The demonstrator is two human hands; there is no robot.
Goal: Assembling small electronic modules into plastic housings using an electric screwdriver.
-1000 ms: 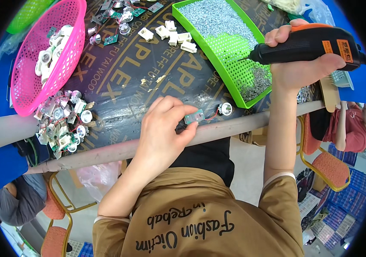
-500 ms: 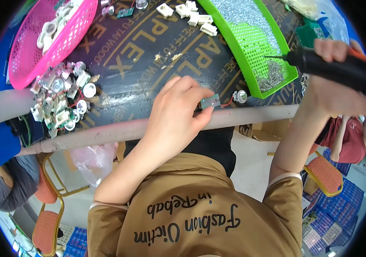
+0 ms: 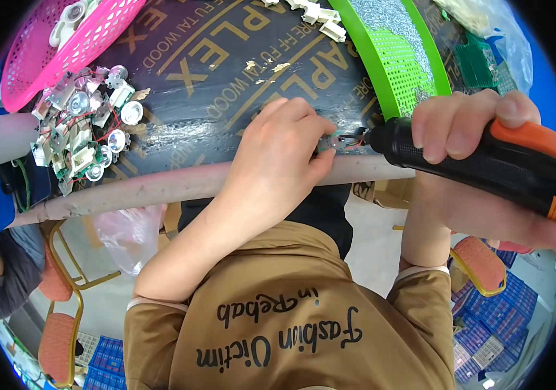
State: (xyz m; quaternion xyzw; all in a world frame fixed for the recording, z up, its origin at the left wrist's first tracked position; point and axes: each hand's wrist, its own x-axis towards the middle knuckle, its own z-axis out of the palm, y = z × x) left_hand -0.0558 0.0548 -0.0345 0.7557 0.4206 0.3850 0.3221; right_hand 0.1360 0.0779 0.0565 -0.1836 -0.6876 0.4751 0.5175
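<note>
My left hand (image 3: 278, 149) rests at the table's near edge, its thumb and fingers pinching a small green circuit board (image 3: 330, 141). Most of that board is hidden behind the fingertips. In my right hand (image 3: 466, 127) is a black electric screwdriver (image 3: 460, 156) with orange parts, held sideways. Its thin bit points left and reaches the board beside my left fingertips; whether a screw sits on the tip cannot be made out. Just beyond the screwdriver's nose, a green perforated tray (image 3: 392, 78) holds many small silvery screws (image 3: 388, 19).
To the left lies a pile of small lamp parts with wires (image 3: 83, 123), beside a pink basket (image 3: 89, 52) of white pieces. White plastic housings (image 3: 317, 13) sit at the back. Green boards (image 3: 476, 62) and a clear bag (image 3: 509, 39) are at the far right.
My right hand has brought the screwdriver down and left, so its bit now meets the board in my left hand. The lamp piece wired to the board is no longer plainly visible.
</note>
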